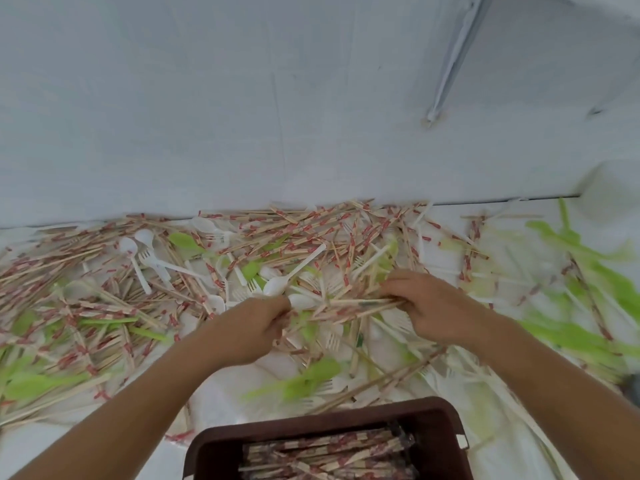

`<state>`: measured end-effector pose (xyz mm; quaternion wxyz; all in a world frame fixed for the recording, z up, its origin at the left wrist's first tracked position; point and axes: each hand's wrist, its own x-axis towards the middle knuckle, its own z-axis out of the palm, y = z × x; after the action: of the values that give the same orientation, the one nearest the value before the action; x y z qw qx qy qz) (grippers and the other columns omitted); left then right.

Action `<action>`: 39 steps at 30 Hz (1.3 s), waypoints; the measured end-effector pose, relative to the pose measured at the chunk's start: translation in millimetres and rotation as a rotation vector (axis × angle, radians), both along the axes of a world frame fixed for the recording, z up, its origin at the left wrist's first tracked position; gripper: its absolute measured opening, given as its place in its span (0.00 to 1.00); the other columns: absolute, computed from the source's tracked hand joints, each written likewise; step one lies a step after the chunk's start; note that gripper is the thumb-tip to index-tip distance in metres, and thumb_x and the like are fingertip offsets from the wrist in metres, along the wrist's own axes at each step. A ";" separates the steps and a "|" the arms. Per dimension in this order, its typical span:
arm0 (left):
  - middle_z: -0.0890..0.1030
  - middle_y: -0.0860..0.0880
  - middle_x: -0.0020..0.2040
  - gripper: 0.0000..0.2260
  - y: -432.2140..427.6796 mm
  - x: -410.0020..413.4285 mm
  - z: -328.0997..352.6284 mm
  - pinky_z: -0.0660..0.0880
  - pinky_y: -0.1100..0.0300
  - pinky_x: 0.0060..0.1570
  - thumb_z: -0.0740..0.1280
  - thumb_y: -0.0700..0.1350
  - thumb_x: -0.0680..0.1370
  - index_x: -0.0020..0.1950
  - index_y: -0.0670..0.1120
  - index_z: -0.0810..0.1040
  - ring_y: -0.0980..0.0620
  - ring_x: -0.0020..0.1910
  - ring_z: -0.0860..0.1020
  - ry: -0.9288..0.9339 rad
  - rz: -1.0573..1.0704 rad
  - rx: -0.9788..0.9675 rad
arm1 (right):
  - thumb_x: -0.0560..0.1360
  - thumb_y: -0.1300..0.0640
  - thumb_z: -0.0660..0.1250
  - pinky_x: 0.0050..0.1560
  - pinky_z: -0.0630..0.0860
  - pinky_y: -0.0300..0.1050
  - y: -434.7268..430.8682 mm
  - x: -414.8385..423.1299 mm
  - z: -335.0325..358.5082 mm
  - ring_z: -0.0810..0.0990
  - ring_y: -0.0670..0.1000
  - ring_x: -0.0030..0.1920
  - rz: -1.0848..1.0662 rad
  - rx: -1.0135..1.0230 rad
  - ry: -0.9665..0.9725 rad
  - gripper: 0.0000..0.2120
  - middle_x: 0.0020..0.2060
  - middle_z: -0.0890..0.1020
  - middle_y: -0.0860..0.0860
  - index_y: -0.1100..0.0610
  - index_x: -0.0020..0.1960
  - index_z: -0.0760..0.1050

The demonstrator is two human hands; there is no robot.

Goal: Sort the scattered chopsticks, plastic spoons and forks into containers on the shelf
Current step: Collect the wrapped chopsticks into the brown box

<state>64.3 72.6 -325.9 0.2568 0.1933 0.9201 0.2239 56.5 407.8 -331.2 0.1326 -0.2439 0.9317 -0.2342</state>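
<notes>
A wide heap of wrapped wooden chopsticks [304,230], white plastic spoons [277,285], white forks [332,339] and green utensils [313,374] covers a white sheet [221,403]. My left hand [254,327] and my right hand [433,306] sit in the middle of the heap. Between them runs a small bundle of chopsticks [349,304]; my left hand grips its left end and my right hand grips its right end. A dark brown basket [446,415] at the bottom edge holds several wrapped chopsticks.
A pale wall [242,116] rises right behind the heap. Green utensils [588,337] lie blurred on the right side. A pale blurred shape [609,192] stands at the far right by the wall.
</notes>
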 end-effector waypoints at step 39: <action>0.78 0.46 0.35 0.14 -16.6 10.9 17.2 0.71 0.54 0.36 0.60 0.54 0.85 0.43 0.48 0.70 0.53 0.31 0.75 0.184 0.215 0.165 | 0.74 0.61 0.64 0.36 0.72 0.51 -0.7 16.9 47.8 0.73 0.51 0.33 -0.121 0.352 -0.287 0.08 0.34 0.76 0.53 0.56 0.36 0.74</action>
<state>75.3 56.0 -308.7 0.1290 0.1338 0.9336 0.3063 73.4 407.1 -283.4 0.2898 -0.1252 0.9427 -0.1078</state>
